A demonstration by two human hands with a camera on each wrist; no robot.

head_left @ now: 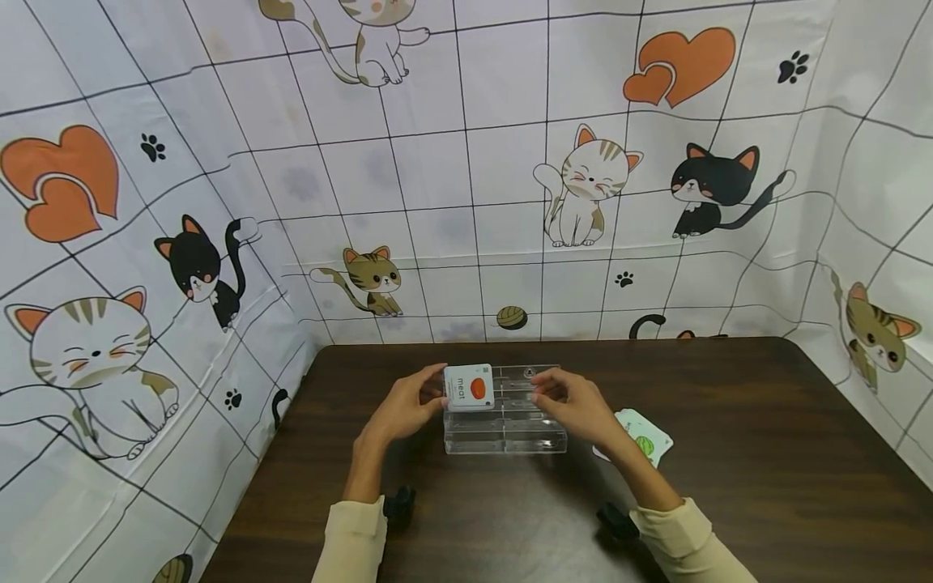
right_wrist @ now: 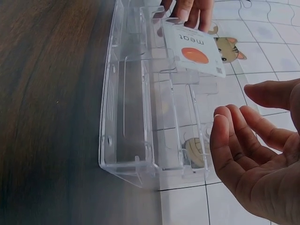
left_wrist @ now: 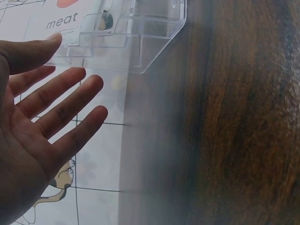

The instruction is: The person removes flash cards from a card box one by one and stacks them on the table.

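A white card (head_left: 461, 391) printed "meat" with a red-orange picture stands in the left rear part of a clear plastic tiered rack (head_left: 535, 440). My left hand (head_left: 402, 409) is at the card's left edge. In the left wrist view its thumb (left_wrist: 44, 50) touches the card's lower edge, and the other fingers are spread and fairly straight. Beside the rack's right rear side is my right hand (head_left: 583, 409), fingers loosely bent with nothing between them. The right wrist view shows a gap between this hand (right_wrist: 262, 154) and the card (right_wrist: 196, 50).
Several white cards, the top one with a green picture (head_left: 645, 444), lie on the dark wooden table (head_left: 758, 453) right of the rack, partly hidden by my right forearm. A white cloth with cat drawings (head_left: 503, 178) hangs behind the table and at both sides.
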